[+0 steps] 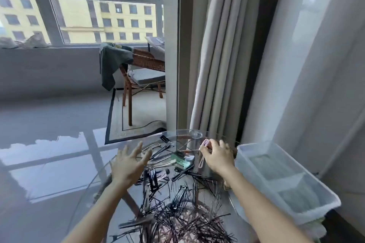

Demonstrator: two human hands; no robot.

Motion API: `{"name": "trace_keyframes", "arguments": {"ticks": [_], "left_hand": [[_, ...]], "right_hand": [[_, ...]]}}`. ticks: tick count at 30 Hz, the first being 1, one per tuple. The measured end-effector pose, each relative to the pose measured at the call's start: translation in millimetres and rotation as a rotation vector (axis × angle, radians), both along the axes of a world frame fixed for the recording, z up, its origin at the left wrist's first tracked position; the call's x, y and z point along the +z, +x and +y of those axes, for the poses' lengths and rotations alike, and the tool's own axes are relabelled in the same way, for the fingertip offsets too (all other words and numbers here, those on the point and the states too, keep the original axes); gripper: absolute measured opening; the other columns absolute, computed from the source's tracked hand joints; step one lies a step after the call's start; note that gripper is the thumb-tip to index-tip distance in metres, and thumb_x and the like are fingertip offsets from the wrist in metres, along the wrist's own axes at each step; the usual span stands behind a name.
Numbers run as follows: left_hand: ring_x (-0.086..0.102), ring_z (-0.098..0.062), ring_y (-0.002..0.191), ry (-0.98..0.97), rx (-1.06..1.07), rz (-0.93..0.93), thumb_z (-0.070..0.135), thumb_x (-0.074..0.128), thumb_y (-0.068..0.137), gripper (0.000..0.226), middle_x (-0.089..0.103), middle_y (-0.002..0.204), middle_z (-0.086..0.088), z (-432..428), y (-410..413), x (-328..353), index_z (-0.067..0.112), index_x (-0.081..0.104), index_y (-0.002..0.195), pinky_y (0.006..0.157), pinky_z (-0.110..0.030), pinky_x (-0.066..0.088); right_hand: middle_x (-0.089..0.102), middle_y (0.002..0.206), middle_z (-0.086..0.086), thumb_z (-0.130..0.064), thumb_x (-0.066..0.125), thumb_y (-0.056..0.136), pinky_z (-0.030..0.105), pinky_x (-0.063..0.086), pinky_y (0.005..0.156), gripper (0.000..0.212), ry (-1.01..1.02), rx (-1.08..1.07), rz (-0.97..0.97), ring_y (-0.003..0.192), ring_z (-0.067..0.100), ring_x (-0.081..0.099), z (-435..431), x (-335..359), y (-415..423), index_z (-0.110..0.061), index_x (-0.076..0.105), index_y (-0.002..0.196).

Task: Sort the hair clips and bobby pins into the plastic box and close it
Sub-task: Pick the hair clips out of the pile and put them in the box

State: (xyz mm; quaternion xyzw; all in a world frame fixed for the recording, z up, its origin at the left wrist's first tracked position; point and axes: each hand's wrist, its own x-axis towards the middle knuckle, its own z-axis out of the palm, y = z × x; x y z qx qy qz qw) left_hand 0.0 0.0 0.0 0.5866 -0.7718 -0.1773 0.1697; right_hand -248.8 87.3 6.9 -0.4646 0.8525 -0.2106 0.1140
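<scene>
Glass table [92,181] shows the floor through it. Left hand [126,165] hovers spread wide and empty over the far clips. Black bobby pins [177,217] lie heaped near, centre. Right hand [217,157] pinches pink hair clips [201,161]. Best carry them right, low, into one compartment of the open plastic box [284,179], keeping kinds apart.

Glass table [92,185] under scattered bobby pins [183,221]

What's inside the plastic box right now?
The plastic box looks empty: through its open top only bare dividers show, no clips or pins. Its frosted walls blur the far corners, so anything small there would be hidden.
</scene>
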Motion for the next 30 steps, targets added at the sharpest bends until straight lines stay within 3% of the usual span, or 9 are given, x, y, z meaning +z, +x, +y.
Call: {"name": "trace_keyframes", "arguments": {"ticks": [4,7,13,16,19,22,25,27,30], "left_hand": [[0.018,-0.027,0.142,-0.012,-0.147,-0.08,0.094,-0.01,0.044,0.114,0.022,0.154,-0.008,0,-22,-14,0.043,0.018,0.142,0.113,-0.055,0.009],[0.018,-0.019,0.142,-0.007,-0.253,0.02,0.083,0.017,0.067,0.089,0.026,0.153,-0.003,8,-41,-17,0.037,0.024,0.142,0.116,-0.05,0.007],[0.041,-0.011,0.127,0.01,-0.373,0.276,0.054,0.046,0.086,0.055,0.047,0.139,0.002,18,-56,-15,0.023,0.049,0.131,0.109,-0.037,0.033],[0.049,-0.004,0.111,-0.057,-0.367,0.34,0.049,0.048,0.087,0.042,0.056,0.127,0.004,7,-48,-9,0.022,0.06,0.118,0.099,-0.03,0.043],[0.052,-0.009,0.114,-0.132,-0.304,0.297,0.046,0.047,0.089,0.04,0.058,0.126,0.002,-27,-45,-1,0.022,0.061,0.117,0.097,-0.034,0.044],[0.038,-0.021,0.132,0.029,-0.29,0.126,0.051,0.038,0.092,0.049,0.04,0.146,-0.001,-65,-59,2,0.026,0.046,0.133,0.108,-0.047,0.034],[0.014,-0.023,0.143,0.067,-0.415,-0.085,0.044,0.029,0.097,0.048,0.022,0.154,0.001,-79,-85,-11,0.028,0.029,0.142,0.117,-0.05,0.005],[0.014,-0.019,0.143,0.071,-0.514,-0.016,0.044,0.025,0.097,0.047,0.028,0.152,0.003,-76,-97,-19,0.026,0.033,0.14,0.118,-0.045,0.002],[0.034,-0.021,0.136,0.235,-0.504,0.238,0.044,0.03,0.096,0.046,0.049,0.14,-0.003,-64,-97,-20,0.022,0.052,0.129,0.115,-0.045,0.021]], "right_hand": [[0.037,0.146,0.011,-0.054,0.034,0.09,0.05,0.012,0.114,0.051,0.097,0.037,0.111,0.136,0.041,0.022,-7,-18,2,-0.024,0.045,0.13],[0.034,0.15,0.009,-0.044,0.038,0.092,0.049,0.006,0.115,0.045,0.021,0.136,0.058,0.141,0.038,0.015,-4,-29,16,-0.024,0.045,0.131],[0.037,0.148,0.006,-0.026,0.041,0.094,0.04,0.012,0.116,0.037,-0.092,0.367,-0.149,0.141,0.026,0.021,6,-18,56,-0.023,0.046,0.13],[0.06,0.122,-0.002,-0.025,0.045,0.092,0.024,0.042,0.093,0.031,-0.265,0.355,-0.219,0.108,0.01,0.054,5,-6,55,-0.022,0.054,0.122],[0.065,0.106,-0.002,-0.023,0.045,0.093,0.006,0.037,0.062,0.026,-0.404,0.128,-0.179,0.076,0.0,0.055,-14,4,29,-0.017,0.059,0.114],[0.058,0.126,0.008,-0.026,0.04,0.095,0.025,0.042,0.087,0.032,-0.323,-0.026,-0.18,0.107,0.022,0.056,-43,-1,5,-0.012,0.055,0.119],[0.039,0.146,0.013,-0.032,0.03,0.098,0.041,0.016,0.115,0.044,-0.123,-0.008,-0.107,0.137,0.028,0.028,-63,-15,11,-0.01,0.043,0.134],[0.031,0.15,0.012,-0.035,0.026,0.099,0.044,0.006,0.116,0.047,-0.101,0.071,-0.104,0.142,0.029,0.017,-69,-20,28,-0.012,0.038,0.137],[0.046,0.141,0.011,-0.032,0.027,0.099,0.042,0.027,0.109,0.042,-0.162,0.149,-0.221,0.133,0.03,0.035,-64,-17,52,-0.015,0.044,0.133]]}}
